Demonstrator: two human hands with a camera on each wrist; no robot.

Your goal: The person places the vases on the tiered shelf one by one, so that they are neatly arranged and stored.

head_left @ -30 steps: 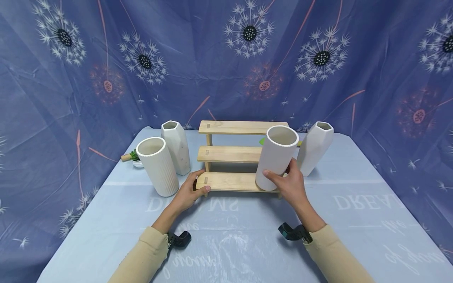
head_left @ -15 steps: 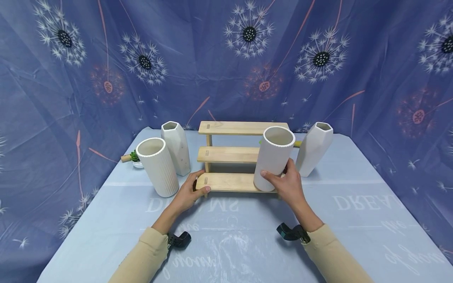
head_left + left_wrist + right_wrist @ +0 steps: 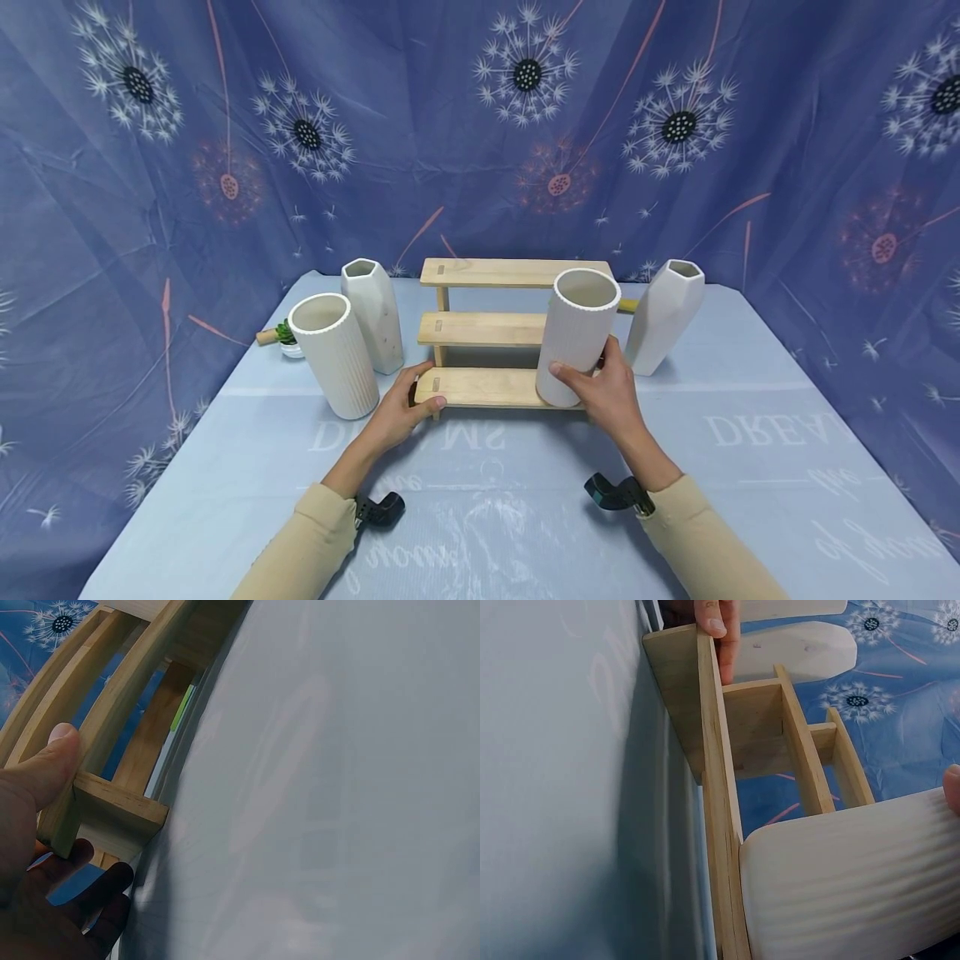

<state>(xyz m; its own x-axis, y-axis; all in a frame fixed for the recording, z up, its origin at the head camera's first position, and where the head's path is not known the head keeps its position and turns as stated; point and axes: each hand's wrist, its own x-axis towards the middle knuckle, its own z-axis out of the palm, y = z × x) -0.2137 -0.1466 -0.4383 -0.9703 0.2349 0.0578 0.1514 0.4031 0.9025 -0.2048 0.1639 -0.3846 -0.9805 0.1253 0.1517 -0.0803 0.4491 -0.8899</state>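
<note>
A three-step wooden shelf [image 3: 487,329] stands in the middle of the table. My left hand [image 3: 411,400] grips the left end of its lowest step, thumb on the front edge; the left wrist view shows that thumb [image 3: 52,761] pressed against the wood [image 3: 120,802]. My right hand [image 3: 600,379] holds a white ribbed cylinder vase [image 3: 577,333] by its lower part, thumb on the front and fingers round the right side. The vase's base is on the right end of the lowest step. In the right wrist view, the ribbed vase [image 3: 847,877] lies against the step's edge [image 3: 716,787].
A second ribbed vase [image 3: 333,354] and a faceted white vase [image 3: 372,312] stand left of the shelf, with a small green plant [image 3: 287,335] behind them. Another faceted vase [image 3: 666,315] stands right of it. A pale blue cover [image 3: 480,500] spreads over the table, and patterned blue cloth hangs behind.
My right hand has shifted the ribbed vase slightly to the left along the lowest step. The left hand has stayed on the shelf's end.
</note>
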